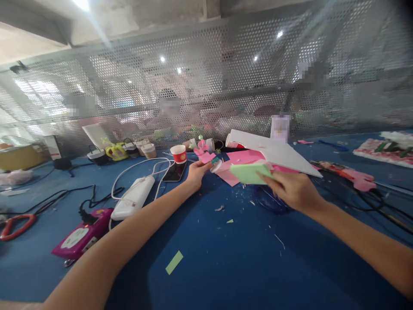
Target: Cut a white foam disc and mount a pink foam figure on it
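Note:
My right hand pinches a light green sheet or pad, slightly blurred, above the blue table. Beneath and behind it lie pink sheets and a large white board. My left hand is closed at the pile's left side, its fingertips by a small pink piece and a teal and white item; what it grips is too small to make out. A green paper strip lies near the front.
A red and white cup stands behind a dark phone. Left are a white power strip, a magenta box, cables and red-handled scissors. A pink-smeared tool lies right. A perforated metal screen stands behind.

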`<state>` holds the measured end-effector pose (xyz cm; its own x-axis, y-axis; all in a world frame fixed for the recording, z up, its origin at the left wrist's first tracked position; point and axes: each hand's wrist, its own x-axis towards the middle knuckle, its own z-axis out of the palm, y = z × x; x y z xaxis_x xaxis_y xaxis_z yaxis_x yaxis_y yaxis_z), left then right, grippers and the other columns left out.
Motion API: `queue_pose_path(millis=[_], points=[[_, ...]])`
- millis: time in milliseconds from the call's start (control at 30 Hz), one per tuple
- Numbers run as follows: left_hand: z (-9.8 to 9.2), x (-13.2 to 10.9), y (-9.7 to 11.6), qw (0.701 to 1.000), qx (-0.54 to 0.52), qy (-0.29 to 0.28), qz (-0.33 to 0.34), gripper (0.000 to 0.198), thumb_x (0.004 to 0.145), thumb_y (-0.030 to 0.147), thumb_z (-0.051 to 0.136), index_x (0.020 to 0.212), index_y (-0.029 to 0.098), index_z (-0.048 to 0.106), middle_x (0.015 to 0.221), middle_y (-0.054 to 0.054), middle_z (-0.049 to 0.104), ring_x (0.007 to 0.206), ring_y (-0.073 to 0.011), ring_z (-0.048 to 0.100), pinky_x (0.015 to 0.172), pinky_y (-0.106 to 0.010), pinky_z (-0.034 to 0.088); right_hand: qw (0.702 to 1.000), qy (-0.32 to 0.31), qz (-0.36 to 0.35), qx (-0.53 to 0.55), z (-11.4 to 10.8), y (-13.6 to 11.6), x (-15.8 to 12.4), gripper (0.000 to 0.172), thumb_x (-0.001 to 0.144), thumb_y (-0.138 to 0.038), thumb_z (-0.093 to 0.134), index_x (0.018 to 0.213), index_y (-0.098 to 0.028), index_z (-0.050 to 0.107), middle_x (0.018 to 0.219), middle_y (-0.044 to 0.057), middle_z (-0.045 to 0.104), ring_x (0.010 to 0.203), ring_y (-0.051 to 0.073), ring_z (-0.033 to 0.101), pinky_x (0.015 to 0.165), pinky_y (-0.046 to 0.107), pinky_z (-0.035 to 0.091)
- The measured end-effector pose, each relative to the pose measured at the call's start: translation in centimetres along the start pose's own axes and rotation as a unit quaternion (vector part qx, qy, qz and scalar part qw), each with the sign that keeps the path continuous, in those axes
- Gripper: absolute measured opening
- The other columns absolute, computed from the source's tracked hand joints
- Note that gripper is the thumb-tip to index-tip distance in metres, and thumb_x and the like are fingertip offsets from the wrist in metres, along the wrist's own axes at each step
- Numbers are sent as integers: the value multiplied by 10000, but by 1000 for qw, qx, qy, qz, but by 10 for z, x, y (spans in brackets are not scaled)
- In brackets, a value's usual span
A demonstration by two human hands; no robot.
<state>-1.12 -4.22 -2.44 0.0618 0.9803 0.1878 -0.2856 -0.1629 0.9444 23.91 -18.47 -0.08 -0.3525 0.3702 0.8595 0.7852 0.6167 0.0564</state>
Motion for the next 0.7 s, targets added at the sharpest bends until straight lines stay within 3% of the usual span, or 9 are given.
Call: queue_pose_path(millis=[100,200,300,400,467,533,600,700], points=[[-4,7,3,998,-33,47,11,222,527,247,805,663,144,662,701,-13,678,714,-115,616,712,-247,464,976,-17,207,70,7,18,-6,376,909,-370,501,571,-219,435,382,-42,497,319,105,465,398,242,343],[-6,9,5,998,-31,46,1,179,570,247,775,649,148,648,716,-20,679,734,-122,621,720,-259,475,947,-37,283,147,14,19,-11,365,911,-394,488,592,-222,446,381,-44,529,306,116,490,384,239,374],[-3,4,3,1000,-8,21,5,205,524,231,804,660,138,681,724,-38,695,752,-152,630,753,-291,482,971,-41,206,112,16,7,-10,379,906,-357,503,561,-221,425,363,-45,496,320,109,476,404,241,359],[1,-3,1,992,87,-69,62,275,496,241,830,731,138,731,820,-62,726,828,-195,638,804,-315,477,995,-29,81,48,12,-9,-6,390,906,-304,512,542,-214,407,390,-45,472,341,85,431,422,246,311],[2,-5,-1,974,156,-132,101,265,519,259,825,746,148,744,870,-67,732,858,-207,638,820,-323,477,997,-57,-10,53,8,-18,-4,381,924,-282,482,554,-207,430,429,-42,477,378,80,433,443,245,301],[2,-6,-2,964,188,-157,99,232,534,256,814,728,150,745,864,-65,733,828,-202,641,805,-324,485,992,-73,-85,58,6,-20,-2,367,937,-262,457,576,-198,470,468,-34,491,431,82,459,478,238,311],[2,-6,-2,965,198,-161,65,228,541,242,803,740,147,744,829,-57,734,770,-191,645,772,-323,494,996,-20,-89,0,5,-14,-1,365,925,-248,481,566,-190,474,453,-39,461,422,78,423,475,238,292],[2,-5,-3,966,191,-173,23,254,546,200,787,790,143,745,827,-52,737,745,-183,650,750,-316,501,986,90,15,-139,3,-2,0,398,895,-246,527,516,-195,419,394,-61,348,370,73,298,424,255,211]])
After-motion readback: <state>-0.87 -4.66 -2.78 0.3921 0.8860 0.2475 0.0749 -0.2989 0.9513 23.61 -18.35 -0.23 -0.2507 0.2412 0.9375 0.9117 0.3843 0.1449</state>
